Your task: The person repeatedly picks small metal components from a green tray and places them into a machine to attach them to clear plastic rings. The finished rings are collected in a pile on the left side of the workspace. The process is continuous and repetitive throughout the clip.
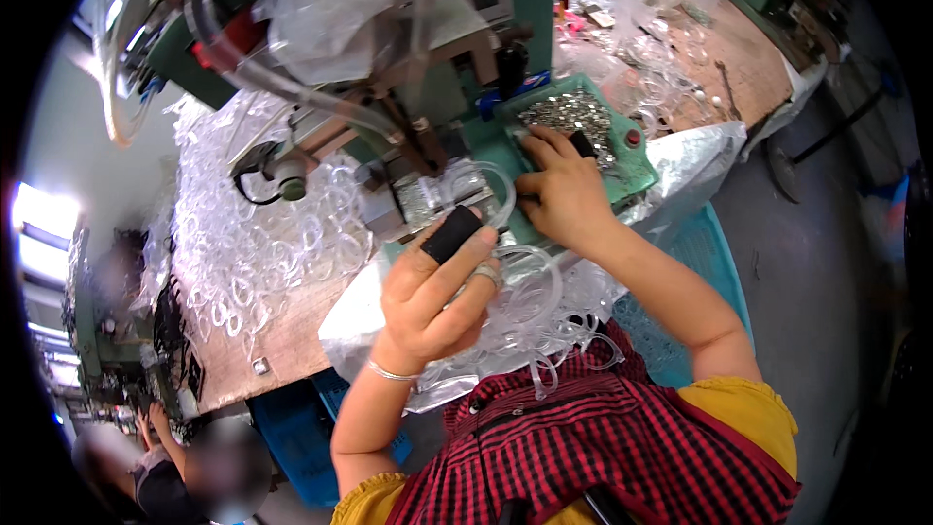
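Daylight is pouring in from a window [39,233] far on my left, blowing out to white there, while the bench under my hands is sitting in soft, even light with only faint shadows. Glare is glinting off the heap of clear plastic rings [262,233] and the clear bag [340,10] overhead. The fisheye is bending everything toward a black rim, and the edges, lower left especially, are blurring.

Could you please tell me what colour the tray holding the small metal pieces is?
Green. The tray shows best in the head view, under the right hand.
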Demonstrator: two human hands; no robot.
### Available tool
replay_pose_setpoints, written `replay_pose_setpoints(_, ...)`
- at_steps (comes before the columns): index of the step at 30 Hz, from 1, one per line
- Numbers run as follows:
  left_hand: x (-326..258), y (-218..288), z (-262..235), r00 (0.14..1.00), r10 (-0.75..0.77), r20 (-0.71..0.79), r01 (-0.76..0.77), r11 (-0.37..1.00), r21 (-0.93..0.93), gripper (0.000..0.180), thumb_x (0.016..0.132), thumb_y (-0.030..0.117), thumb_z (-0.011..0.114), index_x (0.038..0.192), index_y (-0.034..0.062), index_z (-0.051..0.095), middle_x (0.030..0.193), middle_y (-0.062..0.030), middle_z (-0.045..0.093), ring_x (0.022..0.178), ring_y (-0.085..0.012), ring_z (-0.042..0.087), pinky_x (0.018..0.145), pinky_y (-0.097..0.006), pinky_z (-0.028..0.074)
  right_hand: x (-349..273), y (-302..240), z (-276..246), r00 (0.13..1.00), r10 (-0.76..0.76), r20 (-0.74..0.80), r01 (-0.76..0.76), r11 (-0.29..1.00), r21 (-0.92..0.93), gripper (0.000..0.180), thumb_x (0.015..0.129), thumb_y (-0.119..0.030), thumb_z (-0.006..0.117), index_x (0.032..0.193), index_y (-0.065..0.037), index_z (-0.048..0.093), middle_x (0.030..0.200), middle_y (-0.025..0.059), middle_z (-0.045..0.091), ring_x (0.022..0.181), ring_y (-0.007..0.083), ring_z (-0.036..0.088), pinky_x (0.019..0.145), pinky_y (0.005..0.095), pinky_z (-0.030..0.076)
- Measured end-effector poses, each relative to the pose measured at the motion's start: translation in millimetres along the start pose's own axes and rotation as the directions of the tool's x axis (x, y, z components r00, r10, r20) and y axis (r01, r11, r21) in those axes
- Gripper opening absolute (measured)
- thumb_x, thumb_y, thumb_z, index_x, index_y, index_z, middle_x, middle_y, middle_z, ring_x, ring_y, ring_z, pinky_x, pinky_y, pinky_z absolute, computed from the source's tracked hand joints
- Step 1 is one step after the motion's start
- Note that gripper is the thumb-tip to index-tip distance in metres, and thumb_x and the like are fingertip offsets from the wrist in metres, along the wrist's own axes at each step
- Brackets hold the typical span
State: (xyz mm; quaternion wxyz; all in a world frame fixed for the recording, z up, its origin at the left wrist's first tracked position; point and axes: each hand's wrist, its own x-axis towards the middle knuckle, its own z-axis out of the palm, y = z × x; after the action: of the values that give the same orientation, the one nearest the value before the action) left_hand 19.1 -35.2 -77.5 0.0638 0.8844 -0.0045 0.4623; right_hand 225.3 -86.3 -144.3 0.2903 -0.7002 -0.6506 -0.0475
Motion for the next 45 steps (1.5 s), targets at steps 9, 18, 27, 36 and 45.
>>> replay_pose_setpoints(9,-95,37,-84,0.882,-0.43,-0.195,0.428,0.552,0.716,0.023,0.088,0.0,0.061,0.111,0.0011,0.062,0.116,-0.0161,0.067,0.111,-0.0336,0.064,0.099,-0.042,0.048,-3,-7,0,0.999,-0.037,-0.01,0.033,0.957,-0.288,0.013,0.073,-0.013,0.063,0.079,-0.004,0.071,0.13,0.0155,0.059,0.134,0.029,0.044,0.077,0.0414,0.05)
replay_pose_setpoints(18,-82,-60,-143,0.765,-0.634,-0.11,0.537,0.536,0.651,0.02,0.081,0.003,0.072,0.1,0.0049,0.07,0.125,-0.0137,0.062,0.119,-0.0325,0.054,0.101,-0.042,0.041,11,-2,-4,0.967,-0.25,0.056,0.25,0.871,-0.422,0.019,0.075,-0.017,0.063,0.087,-0.004,0.071,0.126,0.0156,0.062,0.131,0.0278,0.047,0.072,0.038,0.047)
replay_pose_setpoints(27,-149,-117,-86,0.623,-0.675,-0.395,0.77,0.439,0.464,0.013,0.089,0.014,0.068,0.098,0.0068,0.072,0.109,-0.0129,0.071,0.101,-0.0302,0.064,0.098,-0.04,0.044,-40,46,-50,0.807,0.516,-0.286,-0.389,0.83,0.4,0.016,0.081,-0.008,0.069,0.096,-0.001,0.071,0.09,0.0112,0.071,0.082,0.0207,0.068,0.077,0.0316,0.052)
replay_pose_setpoints(36,-72,-87,-68,0.378,-0.827,-0.416,0.732,0.542,-0.412,0.015,0.101,0.015,0.055,0.1,0.0016,0.062,0.087,-0.0057,0.065,0.071,-0.0098,0.061,0.062,-0.025,0.053,22,-22,-78,0.92,0.386,-0.064,-0.224,0.653,0.724,0.019,0.079,-0.007,0.072,0.097,0.0,0.071,0.089,0.0075,0.072,0.082,0.0134,0.067,0.079,0.0274,0.051)
replay_pose_setpoints(45,-105,-58,-32,0.172,-0.868,-0.466,0.667,0.451,-0.594,0.008,0.099,0.012,0.057,0.101,0.0043,0.057,0.094,-0.0077,0.062,0.079,-0.012,0.061,0.068,-0.028,0.054,60,-55,-47,0.965,0.253,-0.061,-0.08,0.512,0.856,0.027,0.075,-0.009,0.067,0.1,0.001,0.065,0.087,0.0103,0.07,0.082,0.0203,0.067,0.08,0.0315,0.051)
